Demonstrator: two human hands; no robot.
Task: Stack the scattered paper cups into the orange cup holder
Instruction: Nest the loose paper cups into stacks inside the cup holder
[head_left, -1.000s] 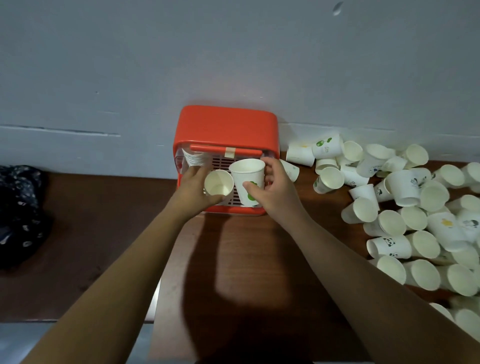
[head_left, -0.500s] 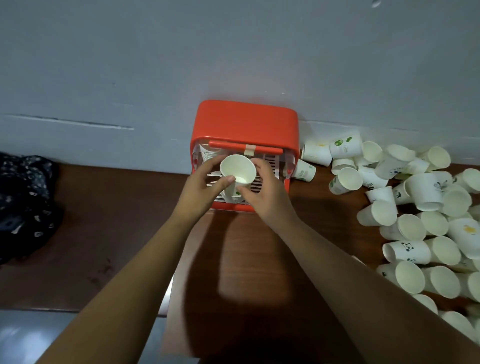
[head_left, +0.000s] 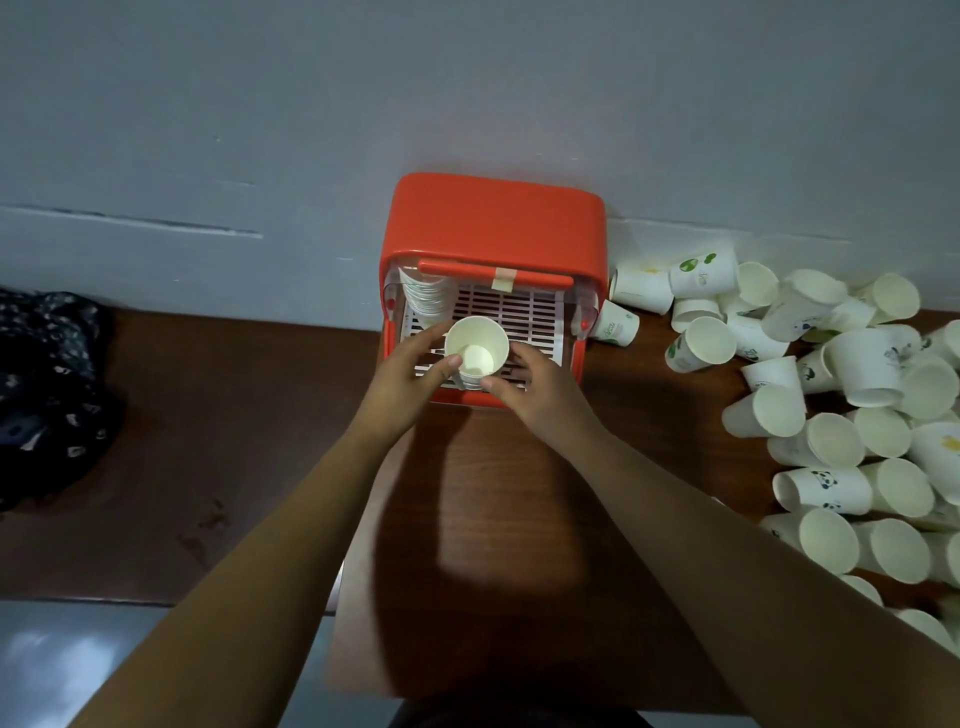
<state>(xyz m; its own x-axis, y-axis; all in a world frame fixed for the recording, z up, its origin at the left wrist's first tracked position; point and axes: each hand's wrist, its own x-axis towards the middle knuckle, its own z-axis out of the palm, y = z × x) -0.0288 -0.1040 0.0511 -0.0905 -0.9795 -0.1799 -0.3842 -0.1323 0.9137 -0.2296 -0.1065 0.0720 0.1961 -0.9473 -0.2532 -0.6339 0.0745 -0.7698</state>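
Paper cups (head_left: 476, 353), nested with the round mouth facing up, sit low over the white slatted tray (head_left: 524, 312) at the front of the glossy orange cup holder (head_left: 493, 218). The left hand (head_left: 402, 387) and right hand (head_left: 545, 395) pinch them from either side, fingers curled round the thin walls. A tilted stack (head_left: 423, 296) leans in the holder's back left corner. Loose cups (head_left: 857, 415), some printed, lie heaped on the dark wooden bench (head_left: 498, 493) to the right.

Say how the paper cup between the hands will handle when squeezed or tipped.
Fingertips of the left hand and right hand alone hold the paper cup, so it is probably light; thin walls may dent under a squeeze. Tapered, it likely tips and rolls, like the loose cups lying sideways.
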